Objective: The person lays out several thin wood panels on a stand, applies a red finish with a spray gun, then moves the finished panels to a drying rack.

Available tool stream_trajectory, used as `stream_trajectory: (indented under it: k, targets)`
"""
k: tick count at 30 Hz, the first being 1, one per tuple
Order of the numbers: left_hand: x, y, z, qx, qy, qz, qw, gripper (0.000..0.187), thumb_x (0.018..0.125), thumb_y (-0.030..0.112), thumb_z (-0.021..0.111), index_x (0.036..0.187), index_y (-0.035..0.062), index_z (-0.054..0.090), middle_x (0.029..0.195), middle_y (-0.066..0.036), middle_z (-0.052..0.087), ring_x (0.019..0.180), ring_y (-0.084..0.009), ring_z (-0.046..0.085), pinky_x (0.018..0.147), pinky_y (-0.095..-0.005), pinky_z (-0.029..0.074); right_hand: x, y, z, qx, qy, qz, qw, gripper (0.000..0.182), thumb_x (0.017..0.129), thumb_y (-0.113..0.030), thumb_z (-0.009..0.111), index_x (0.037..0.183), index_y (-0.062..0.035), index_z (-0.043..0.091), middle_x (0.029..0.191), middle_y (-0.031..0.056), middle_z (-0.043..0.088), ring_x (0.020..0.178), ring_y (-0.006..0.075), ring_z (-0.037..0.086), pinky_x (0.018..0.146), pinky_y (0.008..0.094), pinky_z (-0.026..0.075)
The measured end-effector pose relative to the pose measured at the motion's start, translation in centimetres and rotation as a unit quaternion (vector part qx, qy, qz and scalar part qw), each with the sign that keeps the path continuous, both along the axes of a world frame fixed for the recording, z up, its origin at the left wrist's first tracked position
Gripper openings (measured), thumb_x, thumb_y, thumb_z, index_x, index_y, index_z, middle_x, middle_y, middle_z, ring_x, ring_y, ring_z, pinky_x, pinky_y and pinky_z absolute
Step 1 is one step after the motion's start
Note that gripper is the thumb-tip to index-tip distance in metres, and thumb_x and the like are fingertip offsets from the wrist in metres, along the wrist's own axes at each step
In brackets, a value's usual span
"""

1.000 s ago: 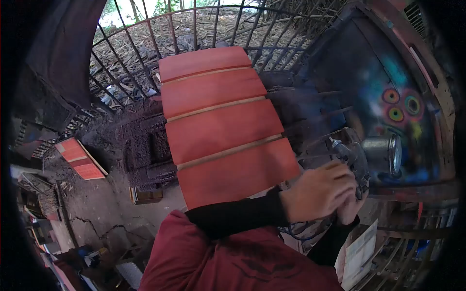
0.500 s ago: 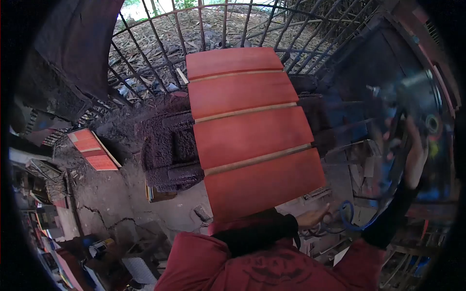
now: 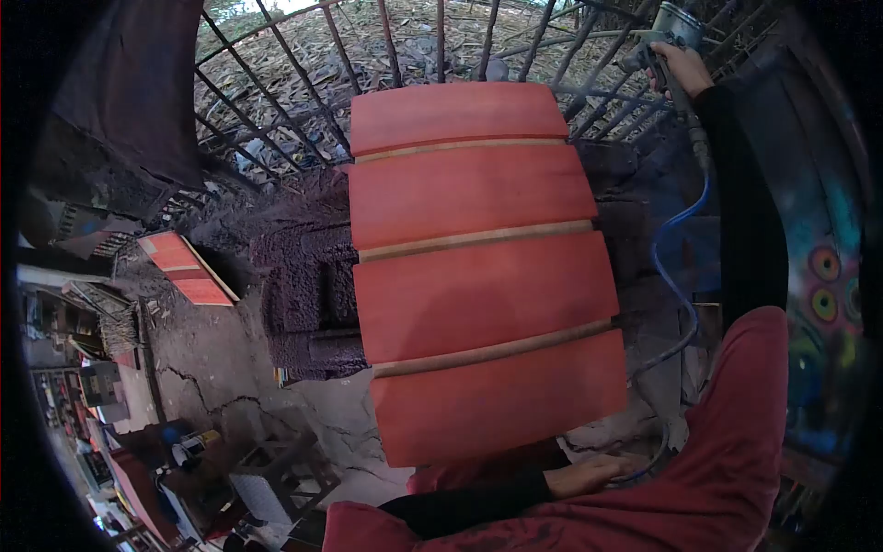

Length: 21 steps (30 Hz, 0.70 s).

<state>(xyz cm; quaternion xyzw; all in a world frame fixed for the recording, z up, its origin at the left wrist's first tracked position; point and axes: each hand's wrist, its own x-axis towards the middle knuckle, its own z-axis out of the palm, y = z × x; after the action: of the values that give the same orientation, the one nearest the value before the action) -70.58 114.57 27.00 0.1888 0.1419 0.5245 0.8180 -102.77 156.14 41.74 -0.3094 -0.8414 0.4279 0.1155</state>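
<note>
Holding a spray gun (image 3: 636, 55) in the right hand (image 3: 682, 70), beyond the far right corner of four red panels (image 3: 483, 285), with fingers closed around its handle and its metal cup (image 3: 679, 25) up near the railing (image 3: 441, 46)

Resting the left hand (image 3: 589, 476) low, near the closest panel and right beside the hose (image 3: 657, 258), with fingers partly hidden; impossible to tell whether closed on it

Laid out in a row at the centre: matt red faces, slightly streaked, with faint shadow across the nearer ones and narrow tan strips (image 3: 478, 240) between

Just left, partly under the panels, a dark, crusted block (image 3: 308, 304)

Around it, a grimy, cracked floor (image 3: 207, 396), with a smaller red board (image 3: 189, 267) tilted farther left and a grey metal stool (image 3: 267, 488) lower down

Beyond the railing, dry leaf litter (image 3: 313, 55); at right, a dark sheet (image 3: 832, 212) with bright, multicoloured rings
</note>
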Motion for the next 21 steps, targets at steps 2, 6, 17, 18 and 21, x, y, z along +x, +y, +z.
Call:
stream_trajectory:
  k: [2,6,17,18,21]
  targets:
    - [-1.1,0.1,0.9,-0.035,-0.066,-0.022,0.997,0.054,0.096,0.038,0.035,0.139,0.0057,0.032,0.141,-0.008,0.033,0.129,-0.0199,0.032,0.107,-0.0329,0.026,-1.3,-0.3,-1.5,0.0,-0.002,0.004,1.0,0.037,0.086,-0.039,0.053,0.089,-0.0034,0.063,0.072,0.0046,0.065,0.056,0.0113,0.061,0.04,0.0246,0.043]
    - [-2.6,0.4,1.5,-0.087,-0.172,-0.006,0.981,0.056,0.096,0.039,0.036,0.14,0.007,0.03,0.14,-0.006,0.035,0.126,-0.0179,0.035,0.106,-0.0337,0.029,-3.6,-1.8,-3.1,0.002,0.014,0.036,0.999,0.036,0.085,-0.039,0.053,0.089,-0.0047,0.063,0.072,0.0042,0.065,0.055,0.0109,0.061,0.041,0.0259,0.043]
    - [-6.0,-2.1,3.0,-0.054,-0.12,0.031,0.991,0.057,0.097,0.039,0.035,0.142,0.0059,0.024,0.144,-0.005,0.029,0.131,-0.0161,0.03,0.109,-0.0308,0.025,-9.9,-8.8,-4.7,0.028,0.029,0.105,0.994,0.038,0.087,-0.039,0.05,0.088,-0.0037,0.065,0.07,0.0033,0.065,0.055,0.0096,0.06,0.041,0.0251,0.044]
    - [-5.5,-2.3,2.5,-0.05,-0.138,0.031,0.989,0.058,0.097,0.039,0.035,0.143,0.0062,0.023,0.145,-0.005,0.028,0.131,-0.016,0.029,0.109,-0.0306,0.024,-10.8,-9.1,-5.2,0.027,0.027,0.107,0.994,0.038,0.087,-0.039,0.05,0.088,-0.0037,0.065,0.07,0.0033,0.065,0.055,0.0096,0.06,0.041,0.0251,0.044]
    - [-5.2,-3.4,2.4,-0.054,-0.173,0.058,0.982,0.058,0.097,0.04,0.036,0.142,0.0067,0.024,0.144,-0.005,0.029,0.13,-0.0162,0.03,0.109,-0.0305,0.025,-12.9,-10.3,-6.3,0.01,0.064,0.141,0.988,0.042,0.082,-0.038,0.056,0.086,0.0029,0.062,0.072,0.0096,0.065,0.062,0.0173,0.063,0.053,0.0334,0.051]
